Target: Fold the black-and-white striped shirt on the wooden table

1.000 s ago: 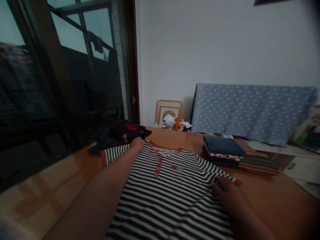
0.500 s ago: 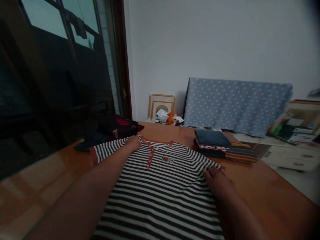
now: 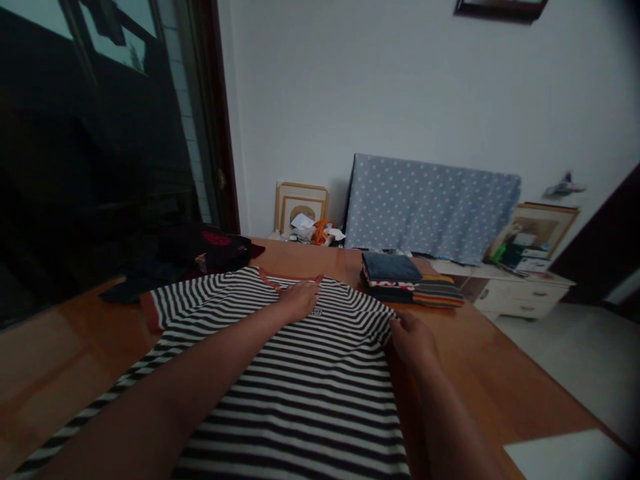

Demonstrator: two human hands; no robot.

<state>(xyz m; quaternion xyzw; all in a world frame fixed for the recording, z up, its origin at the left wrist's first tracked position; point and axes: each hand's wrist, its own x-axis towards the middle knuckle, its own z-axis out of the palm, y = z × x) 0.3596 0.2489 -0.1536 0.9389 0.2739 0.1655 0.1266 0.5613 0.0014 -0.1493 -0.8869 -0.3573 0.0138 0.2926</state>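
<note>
Henley shirt (image 3: 310,400) is lying spread out, striped, nearer me than the folded clothes stack (image 3: 391,269).
My right hand (image 3: 414,339) is pinching its sleeve (image 3: 373,319) on the stack's near side; my left hand (image 3: 300,301) is resting on the shirt, left of the stack, fingertips hiding, so I cannot tell whether they're gripping.

The left hand (image 3: 300,301) and its forearm cover much of the striped shirt (image 3: 310,387)'s button placket and part of the chest patch (image 3: 317,311), whose lettering is too small to read, while the hem runs off the bottom edge. Fingers of the right hand (image 3: 414,339) hide the sleeve's end, so their grip is unclear. Shadow blurs the dark clothes (image 3: 200,248), and the top edge crops a wall frame (image 3: 500,10).
</note>
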